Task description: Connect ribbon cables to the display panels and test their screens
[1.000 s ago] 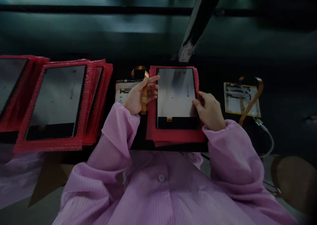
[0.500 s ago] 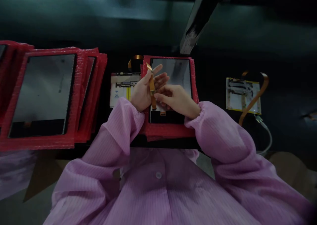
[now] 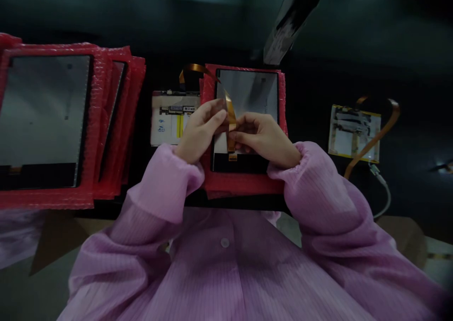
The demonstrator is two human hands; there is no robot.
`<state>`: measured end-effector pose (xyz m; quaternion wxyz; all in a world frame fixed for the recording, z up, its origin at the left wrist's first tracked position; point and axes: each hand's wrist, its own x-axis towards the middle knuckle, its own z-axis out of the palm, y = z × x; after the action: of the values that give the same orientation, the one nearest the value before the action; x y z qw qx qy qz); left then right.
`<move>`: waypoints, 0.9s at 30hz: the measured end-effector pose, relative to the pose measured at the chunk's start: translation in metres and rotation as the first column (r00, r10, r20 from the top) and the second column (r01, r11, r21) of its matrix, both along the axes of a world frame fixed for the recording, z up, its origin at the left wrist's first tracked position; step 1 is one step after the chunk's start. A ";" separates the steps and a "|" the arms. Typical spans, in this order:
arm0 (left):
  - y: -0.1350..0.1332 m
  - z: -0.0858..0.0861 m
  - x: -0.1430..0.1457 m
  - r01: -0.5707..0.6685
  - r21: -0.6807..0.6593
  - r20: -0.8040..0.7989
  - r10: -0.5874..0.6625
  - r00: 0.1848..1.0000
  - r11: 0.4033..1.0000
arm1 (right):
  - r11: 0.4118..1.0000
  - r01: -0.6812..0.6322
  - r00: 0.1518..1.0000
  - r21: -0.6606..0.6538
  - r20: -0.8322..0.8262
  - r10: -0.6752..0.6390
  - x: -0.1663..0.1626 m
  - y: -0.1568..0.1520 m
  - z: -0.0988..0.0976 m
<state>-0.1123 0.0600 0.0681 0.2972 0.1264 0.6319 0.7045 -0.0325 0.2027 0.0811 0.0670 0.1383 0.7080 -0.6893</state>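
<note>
An orange flex ribbon cable point(image 3: 230, 112) arches over from a white circuit-board unit point(image 3: 164, 127) and hangs down between my hands. My left hand point(image 3: 203, 128) is closed on the cable from the left, fingers bent behind it. From the right, my right hand point(image 3: 262, 136) pinches its lower part between thumb and fingers. Beneath both hands lies a display panel point(image 3: 249, 92), silvery with a black lower band, on red bubble wrap point(image 3: 244, 185). The cable's lower end hangs just above a small orange connector point(image 3: 232, 158) on that band.
At left, a stack of red bubble-wrap sheets point(image 3: 136, 99) holds more display panels point(image 3: 46, 109). A second board unit point(image 3: 354, 132) with its own orange ribbon and a white cable point(image 3: 384, 184) lies at right. A post point(image 3: 279, 43) stands behind the panel.
My left hand has turned from an open palm to a closed grip on the ribbon cable. The cable's end has moved right and sits closer to the panel's connector. The view has shifted slightly.
</note>
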 end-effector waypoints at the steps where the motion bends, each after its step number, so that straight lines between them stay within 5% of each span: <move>1: -0.009 0.000 0.006 -0.016 -0.076 -0.145 0.005 0.989 0.997 | 1.000 -0.004 1.000 0.012 -0.006 0.004 0.002 0.002 -0.001; 4: -0.034 0.000 0.033 -0.065 -0.311 -0.566 -0.130 0.814 0.948 | 0.999 -0.022 0.999 0.027 -0.024 0.022 0.008 0.005 -0.002; 8: -0.051 -0.006 0.067 -0.160 -0.451 -0.755 -0.280 0.593 0.878 | 0.999 -0.010 0.999 0.031 -0.032 0.011 0.012 0.004 -0.004; 12: -0.049 -0.020 0.082 -0.264 -0.406 -0.824 -0.225 0.520 0.875 | 0.995 0.034 0.998 0.093 -0.059 -0.028 0.016 0.000 -0.007; 19: -0.049 -0.028 0.081 -0.275 -0.357 -0.899 -0.249 0.361 0.893 | 0.999 0.017 0.997 0.033 -0.069 -0.014 0.021 -0.001 -0.010; 27: -0.049 -0.027 0.082 -0.272 -0.391 -0.886 -0.278 0.372 0.879 | 0.957 -0.016 0.989 0.290 -0.133 0.057 0.024 0.000 -0.006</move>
<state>-0.0306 0.0107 0.0407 -0.0868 0.4231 0.8392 0.3305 -0.0089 0.2024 0.0746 0.0090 0.0845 0.8062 -0.5855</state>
